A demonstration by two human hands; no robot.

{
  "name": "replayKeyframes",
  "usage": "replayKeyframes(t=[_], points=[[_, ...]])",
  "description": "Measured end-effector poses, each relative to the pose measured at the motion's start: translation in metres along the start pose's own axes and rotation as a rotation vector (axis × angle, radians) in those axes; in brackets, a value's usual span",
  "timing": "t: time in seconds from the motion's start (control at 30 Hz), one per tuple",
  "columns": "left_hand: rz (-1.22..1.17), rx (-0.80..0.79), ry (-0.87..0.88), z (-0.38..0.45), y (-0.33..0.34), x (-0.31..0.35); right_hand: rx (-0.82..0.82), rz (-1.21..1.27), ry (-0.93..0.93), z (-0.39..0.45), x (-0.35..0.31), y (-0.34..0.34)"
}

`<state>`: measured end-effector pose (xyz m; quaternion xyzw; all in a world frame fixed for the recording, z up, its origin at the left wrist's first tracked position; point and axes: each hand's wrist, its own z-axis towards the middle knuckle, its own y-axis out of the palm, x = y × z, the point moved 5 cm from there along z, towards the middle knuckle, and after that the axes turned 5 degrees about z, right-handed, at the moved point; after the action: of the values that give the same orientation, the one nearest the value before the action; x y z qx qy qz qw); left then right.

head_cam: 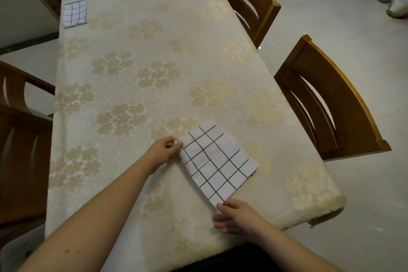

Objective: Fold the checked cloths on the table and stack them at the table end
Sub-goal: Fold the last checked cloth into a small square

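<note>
Left hand: I'm pinching the cloth at its far corner.
Right hand: fingers loose, touching the near corner.
Fold: match both corners, then crease flat.
Stack: waits far beyond my left.

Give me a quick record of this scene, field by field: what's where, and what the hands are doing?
near cloth: checked cloth, folded, flat by the near table edge
left hand: left hand pinches its far-left corner
right hand: right hand fingers extended at its near corner
stack: folded cloths at the far left corner
surface: table, floral covering
seating: wooden chairs around it
</note>
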<state>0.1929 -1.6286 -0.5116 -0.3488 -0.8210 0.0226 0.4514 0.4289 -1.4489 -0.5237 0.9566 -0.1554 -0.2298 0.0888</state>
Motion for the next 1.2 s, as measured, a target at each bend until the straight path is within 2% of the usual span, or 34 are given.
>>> replayKeyframes(t=[0.3,0.53,0.73,0.87,1.2], points=[[-0.002,0.190,-0.073,-0.017,-0.022,-0.036,0.236,0.207,-0.167,0.012,0.014,0.016],[-0.120,0.157,-0.056,-0.054,-0.033,-0.067,0.271,0.231,-0.251,0.010,0.024,0.041],[-0.129,0.023,-0.002,-0.087,-0.045,-0.099,0.346,0.191,-0.281,0.013,0.036,0.046],[-0.112,0.039,-0.029,-0.108,-0.052,-0.118,0.402,0.157,-0.288,0.013,0.042,0.039],[-0.286,0.110,-0.168,-0.140,-0.039,-0.159,0.502,0.145,-0.269,-0.003,0.068,0.045]])
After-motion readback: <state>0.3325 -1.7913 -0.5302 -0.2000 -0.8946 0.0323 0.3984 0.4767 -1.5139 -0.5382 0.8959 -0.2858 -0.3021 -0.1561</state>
